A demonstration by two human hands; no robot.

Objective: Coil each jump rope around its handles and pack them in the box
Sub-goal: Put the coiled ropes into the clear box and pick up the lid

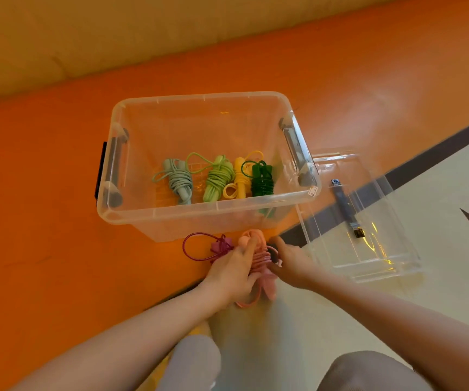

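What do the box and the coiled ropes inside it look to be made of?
Box: clear rigid plastic, glossy; the orange floor shows through its walls, and the rim looks moulded. Ropes, e.g. the green one: smooth cord, likely PVC or rubber, with a slight sheen and no visible braid. Their handles look like matching plastic, though blur leaves that open.

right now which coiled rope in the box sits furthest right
The dark green rope, beside the yellow one; the pale blue rope lies furthest left.

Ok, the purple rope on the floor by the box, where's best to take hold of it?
Grip the purple rope at its wound middle, where the coils bind the handles, coming from above. Its loose loop trails left, so lifting there could undo it. The left hand lies partly over it.
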